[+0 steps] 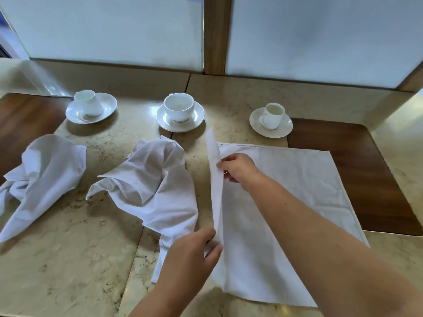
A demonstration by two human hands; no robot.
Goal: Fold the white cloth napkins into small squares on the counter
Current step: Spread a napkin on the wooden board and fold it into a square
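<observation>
A: Nearest the camera?
B: Left hand point(194, 250), at 6 o'clock in frame. Fingers and thumb pinch the near end of the flat napkin's point(286, 202) left edge, lifted off the tabletop point(68, 259).
A: Right hand?
B: Right hand point(238, 168) reaches in from 4 o'clock and pinches that same edge further up, toward 12 from the left hand. The edge stands up as a narrow raised strip between the two hands.
A: Rest of that napkin?
B: Spread flat to 3 o'clock of both hands, under the right forearm. Its far right part lies over a dark wood inlay point(366, 179).
A: Other napkins?
B: Middle crumpled napkin point(151, 186) at 9 o'clock of the right hand, just beside the raised edge; its near tail runs under the left hand. Left crumpled napkin point(43, 177) well apart, further toward 9.
A: Anything else?
B: Three white cups on saucers along the far side: left cup point(88, 102) tilted, middle cup point(179, 108) upright, right cup point(273, 115) tilted.
</observation>
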